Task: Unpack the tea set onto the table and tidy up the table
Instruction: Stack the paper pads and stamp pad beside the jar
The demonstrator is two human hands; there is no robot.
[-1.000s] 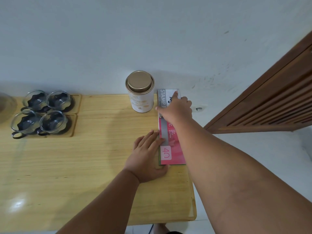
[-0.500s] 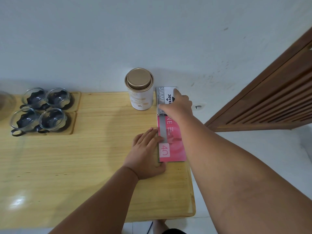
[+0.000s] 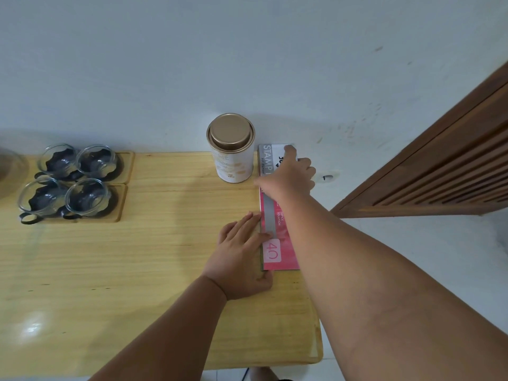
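A pale wooden tabletop (image 3: 137, 270) fills the lower left of the frame and runs up to a white wall (image 3: 192, 64). Along its right edge lies a long pink and grey box (image 3: 272, 251), printed "STAMP" at its far end and "40" at its near end. The far end reaches the wall.

The left hand (image 3: 242, 257) lies flat on the tabletop at the lower centre. Its fingers (image 3: 251, 224) are straight and close together, with the tips touching the box's left edge and the thumb by the near corner. The right hand (image 3: 288, 177) rests over the far part of the box. Its thumb is at the left edge, the index finger is stretched toward the far end, and the other fingers are bent over the right edge, so it appears to clasp the box across its width.

Just left of the box's far end a white tin (image 3: 232, 160) with a gold lid stands upright against the wall. In the upper left, four glass cups (image 3: 86, 198) in black holders sit in a tight square on two wooden trays (image 3: 125, 199), well apart from the hands. A slatted brown door (image 3: 439, 174) fills the right side.
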